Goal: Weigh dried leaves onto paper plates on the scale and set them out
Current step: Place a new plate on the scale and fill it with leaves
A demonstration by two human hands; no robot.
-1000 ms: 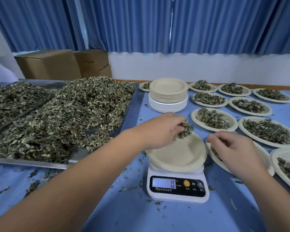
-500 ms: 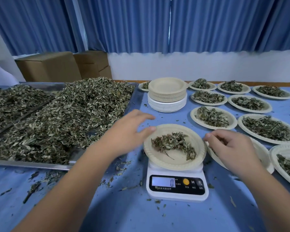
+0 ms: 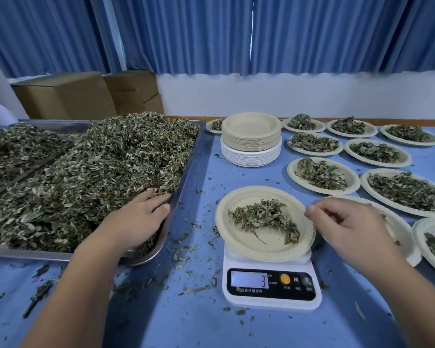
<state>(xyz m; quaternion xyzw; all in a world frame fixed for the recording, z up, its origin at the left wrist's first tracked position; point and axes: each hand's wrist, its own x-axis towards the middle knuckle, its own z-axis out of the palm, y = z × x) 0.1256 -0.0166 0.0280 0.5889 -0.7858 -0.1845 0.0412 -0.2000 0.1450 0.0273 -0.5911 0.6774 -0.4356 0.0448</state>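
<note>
Nearest me, the scale (image 3: 271,285) sits on the blue worktop (image 3: 186,322) with a plate (image 3: 265,223) on it, and its display reads what looks like 3. A small clump of leaves (image 3: 264,218) lies on that plate, so I judge this portion only begun. My right hand (image 3: 349,223) hovers at the plate's right rim, fingers loosely curled and holding nothing I can see. My left hand (image 3: 138,221) rests spread and open on the leaf heap in the tray (image 3: 183,177), reaching for more. Beyond, the filled plates (image 3: 322,175) are set out in rows to the right, a dozen or so. A tall stack (image 3: 251,139) of spare plates and a heaped tray suggest much is left.
</note>
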